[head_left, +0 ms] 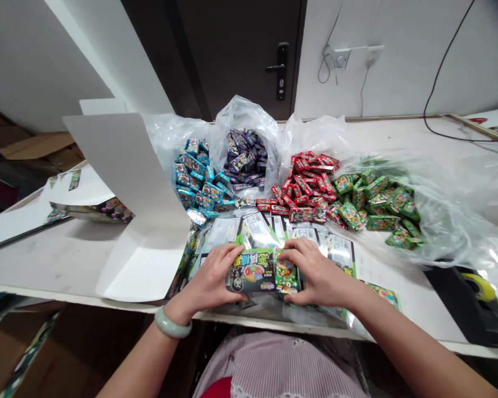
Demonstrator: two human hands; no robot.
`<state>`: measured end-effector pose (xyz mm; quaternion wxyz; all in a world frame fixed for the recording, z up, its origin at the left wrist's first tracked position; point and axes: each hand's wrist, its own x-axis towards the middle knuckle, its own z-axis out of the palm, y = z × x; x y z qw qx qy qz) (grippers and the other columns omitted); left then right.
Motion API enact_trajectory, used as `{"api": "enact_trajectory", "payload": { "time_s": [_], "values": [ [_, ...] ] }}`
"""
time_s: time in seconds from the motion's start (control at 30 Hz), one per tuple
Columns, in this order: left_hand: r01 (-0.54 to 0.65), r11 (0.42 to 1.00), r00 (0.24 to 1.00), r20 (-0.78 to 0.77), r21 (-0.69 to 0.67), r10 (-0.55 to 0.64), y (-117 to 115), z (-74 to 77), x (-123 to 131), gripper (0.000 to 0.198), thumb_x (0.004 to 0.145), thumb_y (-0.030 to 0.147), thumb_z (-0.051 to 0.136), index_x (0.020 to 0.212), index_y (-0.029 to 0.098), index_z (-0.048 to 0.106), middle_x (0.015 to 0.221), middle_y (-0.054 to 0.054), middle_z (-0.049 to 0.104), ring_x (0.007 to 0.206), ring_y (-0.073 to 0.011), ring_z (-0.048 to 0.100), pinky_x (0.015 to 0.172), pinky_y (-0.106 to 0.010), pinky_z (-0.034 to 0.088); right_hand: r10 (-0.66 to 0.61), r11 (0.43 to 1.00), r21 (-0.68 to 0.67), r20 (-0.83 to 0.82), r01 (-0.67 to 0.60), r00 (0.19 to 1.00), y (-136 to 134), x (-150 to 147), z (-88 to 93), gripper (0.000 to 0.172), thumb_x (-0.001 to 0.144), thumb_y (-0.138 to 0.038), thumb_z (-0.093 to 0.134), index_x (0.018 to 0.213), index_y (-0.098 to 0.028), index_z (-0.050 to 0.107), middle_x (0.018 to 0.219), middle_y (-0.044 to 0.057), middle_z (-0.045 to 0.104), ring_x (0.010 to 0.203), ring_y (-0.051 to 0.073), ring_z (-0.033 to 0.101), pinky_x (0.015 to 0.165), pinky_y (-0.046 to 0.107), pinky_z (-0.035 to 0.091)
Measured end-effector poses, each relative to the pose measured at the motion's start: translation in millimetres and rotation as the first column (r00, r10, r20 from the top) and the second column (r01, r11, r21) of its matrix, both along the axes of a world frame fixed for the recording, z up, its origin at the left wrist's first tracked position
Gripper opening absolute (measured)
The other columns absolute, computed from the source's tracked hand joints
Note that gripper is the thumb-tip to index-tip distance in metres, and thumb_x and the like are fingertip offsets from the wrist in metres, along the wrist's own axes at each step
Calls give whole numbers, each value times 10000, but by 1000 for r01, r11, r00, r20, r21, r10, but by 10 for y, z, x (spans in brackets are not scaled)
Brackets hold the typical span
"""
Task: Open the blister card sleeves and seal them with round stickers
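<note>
My left hand (211, 276) grips the left end of a dark printed candy box (253, 272), thumb at the near edge and fingers over the far edge. My right hand (317, 273) has its fingers and thumb closed round a small green candy box (286, 272), which stands against the dark box's right end. Whether the two are joined I cannot tell. Under and behind my hands lie clear plastic sleeves (259, 229) with printed cards. Just beyond them are piles of small blue boxes (195, 171), purple boxes (245, 157), red boxes (307, 182) and green boxes (384, 202).
A folded white cardboard sheet (145, 254) stands up on the left of the white table (423, 301). Clear plastic bags (448, 221) surround the piles. A black tape dispenser (467, 301) with yellow tape sits at the right. Cardboard boxes (66, 354) are below the table.
</note>
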<state>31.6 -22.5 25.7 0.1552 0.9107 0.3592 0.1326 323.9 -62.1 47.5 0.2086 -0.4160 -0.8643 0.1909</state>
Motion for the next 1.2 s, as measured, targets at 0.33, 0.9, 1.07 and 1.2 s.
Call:
{"api": "enact_trajectory", "payload": {
  "time_s": [0.33, 0.9, 1.07, 1.2],
  "values": [
    [16, 999, 1000, 5, 29, -16, -26, -33, 20, 998, 651, 518, 790, 1445, 222, 262, 1341, -159, 421, 1247, -334, 427, 1045, -494, 399, 63, 998, -12, -14, -63, 998, 20, -2, -26, 649, 642, -326, 805, 1191, -185, 489, 1248, 133, 511, 1173, 301, 460, 1002, 478, 394],
    [-68, 989, 997, -24, 129, 71, 73, -209, 80, 1011, 716, 479, 749, 1497, 223, 161, 1356, -165, 425, 1238, -355, 432, 1034, -508, 386, -228, 968, -158, -224, 196, 947, -51, -115, -182, 341, 932, -234, 524, 1269, -263, 481, 1120, 54, 671, 1054, 234, 579, 925, 454, 452],
    [-113, 980, 993, -3, 164, 115, 79, -195, 130, 1004, 709, 479, 751, 1489, 224, 171, 1343, -168, 435, 1220, -361, 443, 1022, -523, 392, -405, 902, -317, -381, 294, 832, 43, -195, -249, 282, 916, -233, 509, 1198, -216, 504, 1095, 90, 668, 977, 210, 636, 844, 402, 515],
    [-134, 978, 991, 0, 163, 136, 106, -181, 130, 1020, 689, 461, 770, 1486, 224, 179, 1341, -169, 442, 1222, -365, 447, 1020, -518, 396, -463, 865, -391, -381, 314, 800, 81, -272, -274, 273, 914, -251, 498, 1182, -203, 505, 1097, 98, 673, 983, 215, 646, 842, 409, 517]
  ]
}}
